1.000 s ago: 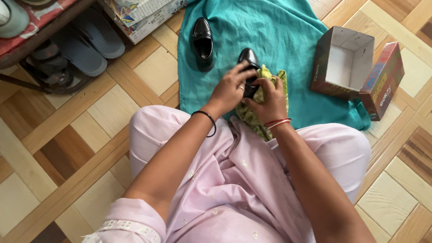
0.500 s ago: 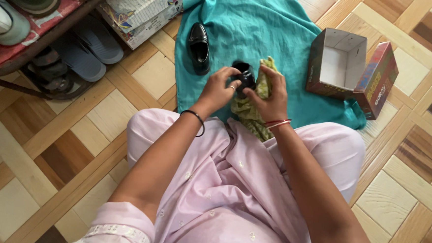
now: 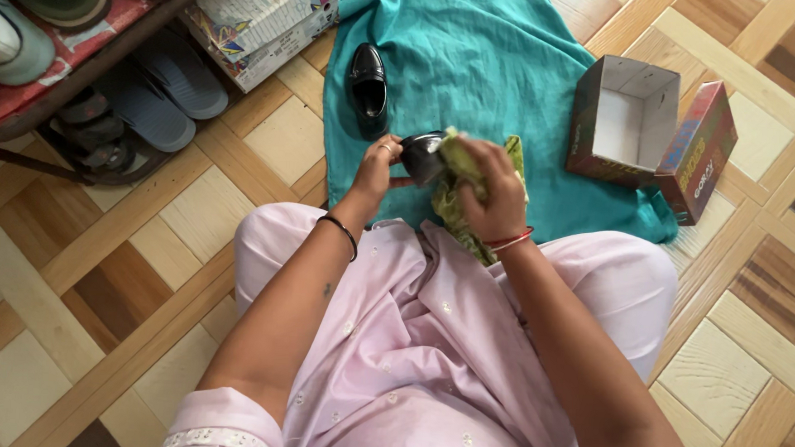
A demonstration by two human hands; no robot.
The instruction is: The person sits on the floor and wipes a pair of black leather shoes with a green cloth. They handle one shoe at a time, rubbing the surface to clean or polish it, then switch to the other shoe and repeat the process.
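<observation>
My left hand (image 3: 375, 165) grips a small black shoe (image 3: 421, 154), held sideways above my lap. My right hand (image 3: 493, 190) presses a crumpled green cloth (image 3: 458, 198) against the shoe's right side; the cloth hangs down onto my pink clothing. A second black shoe (image 3: 367, 88) lies on the teal cloth (image 3: 505, 66) spread on the floor, just beyond my left hand.
An open shoe box (image 3: 622, 119) with its red lid (image 3: 699, 153) stands at the right on the teal cloth's edge. A shoe rack (image 3: 57, 56) with sandals and slippers (image 3: 155, 97) is at the upper left, a patterned box (image 3: 259, 17) beside it. Wooden parquet floor (image 3: 96, 262) surrounds me.
My left hand turned the shoe onto its side and shifted left. My right hand brought the green cloth over the shoe's surface.
</observation>
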